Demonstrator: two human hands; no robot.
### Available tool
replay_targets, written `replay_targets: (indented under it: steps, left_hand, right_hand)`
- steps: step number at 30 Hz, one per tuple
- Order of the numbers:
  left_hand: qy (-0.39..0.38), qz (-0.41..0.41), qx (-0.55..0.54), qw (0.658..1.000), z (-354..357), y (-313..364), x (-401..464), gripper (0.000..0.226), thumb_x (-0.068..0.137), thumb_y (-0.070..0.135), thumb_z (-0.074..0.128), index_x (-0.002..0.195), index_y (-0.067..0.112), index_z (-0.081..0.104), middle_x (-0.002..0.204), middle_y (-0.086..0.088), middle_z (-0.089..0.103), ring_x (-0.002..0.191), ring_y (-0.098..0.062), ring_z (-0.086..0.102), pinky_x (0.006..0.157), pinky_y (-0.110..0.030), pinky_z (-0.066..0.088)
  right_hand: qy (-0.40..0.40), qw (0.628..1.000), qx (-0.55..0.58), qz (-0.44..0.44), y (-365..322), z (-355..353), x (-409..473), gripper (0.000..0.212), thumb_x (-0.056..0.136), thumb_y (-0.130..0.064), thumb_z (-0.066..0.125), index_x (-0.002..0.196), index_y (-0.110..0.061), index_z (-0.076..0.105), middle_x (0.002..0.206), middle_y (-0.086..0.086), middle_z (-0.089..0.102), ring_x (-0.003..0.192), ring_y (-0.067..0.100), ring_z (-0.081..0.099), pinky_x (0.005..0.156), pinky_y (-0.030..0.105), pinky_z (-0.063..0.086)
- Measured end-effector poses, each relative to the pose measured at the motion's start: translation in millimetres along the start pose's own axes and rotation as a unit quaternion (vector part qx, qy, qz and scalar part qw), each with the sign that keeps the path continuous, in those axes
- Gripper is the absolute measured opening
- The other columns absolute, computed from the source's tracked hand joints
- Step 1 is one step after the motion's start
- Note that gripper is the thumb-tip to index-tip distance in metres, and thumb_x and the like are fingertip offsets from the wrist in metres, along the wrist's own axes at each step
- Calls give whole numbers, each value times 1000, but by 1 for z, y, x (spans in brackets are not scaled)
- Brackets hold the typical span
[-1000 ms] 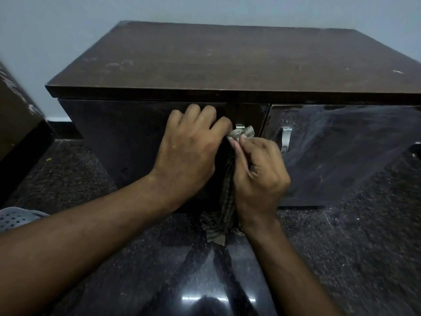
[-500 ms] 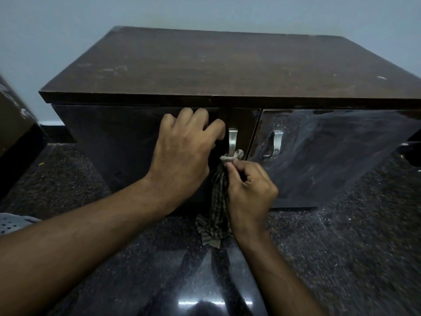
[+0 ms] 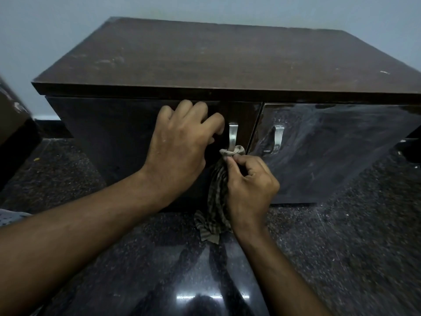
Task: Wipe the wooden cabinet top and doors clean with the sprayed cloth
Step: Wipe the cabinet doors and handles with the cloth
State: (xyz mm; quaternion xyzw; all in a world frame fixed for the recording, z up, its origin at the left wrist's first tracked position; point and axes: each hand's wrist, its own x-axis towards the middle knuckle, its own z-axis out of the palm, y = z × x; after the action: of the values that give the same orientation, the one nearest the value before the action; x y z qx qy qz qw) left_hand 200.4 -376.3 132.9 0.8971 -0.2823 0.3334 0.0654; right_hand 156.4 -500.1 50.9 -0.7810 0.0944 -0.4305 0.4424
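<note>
Cloth: the checked cloth (image 3: 217, 197) is bunched into a rope, its top end looped round the foot of the left door's handle (image 3: 232, 136), the rest hanging down the door face to a frayed tail touching the floor.
Right hand: the right hand (image 3: 249, 190) pinches the cloth just under the handle, thumb and forefinger tight on the twisted end, the other fingers curled in.
Left hand: the left hand (image 3: 180, 149) holds nothing; its bent fingers rest against the left door (image 3: 109, 137) just beside the handle, seemingly steadying it.
Stage: I judge the work is down to detail, rubbing the metal handle rather than broad panels.
Done, as far as it shows: the right door (image 3: 337, 156) carries pale swirled smears, which look like wipe marks that are drying.
Left to do: the cabinet top (image 3: 227, 58) shows dull scuffs and a pale fleck near its right edge, so I cannot call it clean; the right door's handle (image 3: 278, 137) looks untouched, though that is a guess.
Materials: the top is matt dark wood grain with a square lip; the doors are glossy dark laminate that mirrors the room; both handles are brushed metal straps, curved.
Floor: the floor (image 3: 341, 258) is polished speckled stone, reflecting a light.
Cloth feel: thin, limp woven cotton, likely damp.
</note>
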Motion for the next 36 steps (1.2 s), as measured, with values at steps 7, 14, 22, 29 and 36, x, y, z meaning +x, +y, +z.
replay_targets:
  steps: [7,14,22,29,36]
  left_hand:
    - [1,-6,2,1000,1,2,0,28,82,9,71,104,23,62,92,0,52,88,-23,49,73,-34,25]
    - [1,-8,6,1000,1,2,0,28,82,9,70,105,23,62,91,0,52,88,-23,49,74,-32,21]
    - [-2,-5,9,1000,0,2,-1,27,83,10,71,105,23,62,92,0,52,88,-23,49,73,-32,23]
    - [-5,-4,9,1000,-1,3,0,28,83,10,71,106,23,62,92,0,51,88,-23,49,74,-33,24]
    - [-12,-12,19,1000,1,3,0,28,81,12,72,104,25,61,90,1,50,86,-22,47,73,-31,19]
  right_hand:
    - [-3,1000,-20,4,2,3,-1,7,81,0,79,82,-2,73,79,5,69,74,4,61,70,-1,42]
    - [-3,1000,-5,25,-2,3,0,5,82,-3,79,83,-2,74,79,4,69,74,7,62,68,1,44]
    - [-11,999,1,45,-1,5,1,5,82,-4,79,85,-3,75,80,4,70,72,4,62,67,0,44]
    - [-21,999,3,47,-4,2,2,5,82,-3,79,85,-4,76,80,4,70,72,2,60,66,0,42]
    - [-45,997,-1,64,-1,4,2,3,84,-5,78,84,-6,75,80,2,70,70,3,63,63,2,44]
